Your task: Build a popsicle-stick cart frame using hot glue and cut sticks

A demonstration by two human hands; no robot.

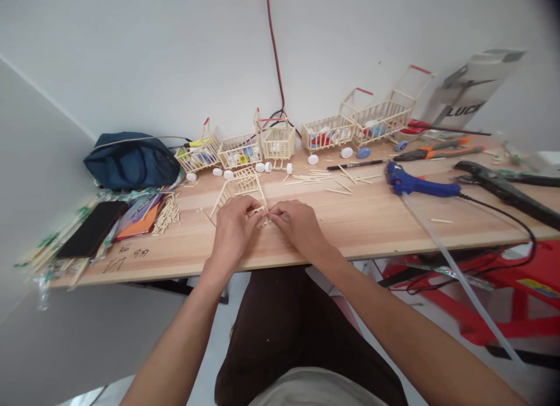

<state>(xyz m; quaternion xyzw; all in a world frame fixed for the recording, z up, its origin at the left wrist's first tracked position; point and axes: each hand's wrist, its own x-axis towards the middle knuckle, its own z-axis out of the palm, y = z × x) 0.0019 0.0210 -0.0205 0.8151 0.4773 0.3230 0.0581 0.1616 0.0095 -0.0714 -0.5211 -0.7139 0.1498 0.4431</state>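
Note:
A half-built small cart frame of pale wooden sticks [242, 186] sits on the table in front of me. My left hand [234, 225] is closed at its near side, thumb and fingertips gripping the frame. Beside it my right hand [300, 224] is closed in a pinch at the frame's near right corner. The fingertips of both hands almost meet, and what the right hand pinches is too small to make out. Behind the frame stand several finished stick carts [330, 132] with white or blue wheels and red handles.
At right lie a blue glue gun [420, 185] with a clear glue stick, orange-handled pliers [437, 151] and a black tool [511, 187]. Loose sticks [343, 187] and a pen [356, 165] are scattered mid-table. Left are a phone [93, 230], stick pile [167, 214] and blue pouch [131, 161].

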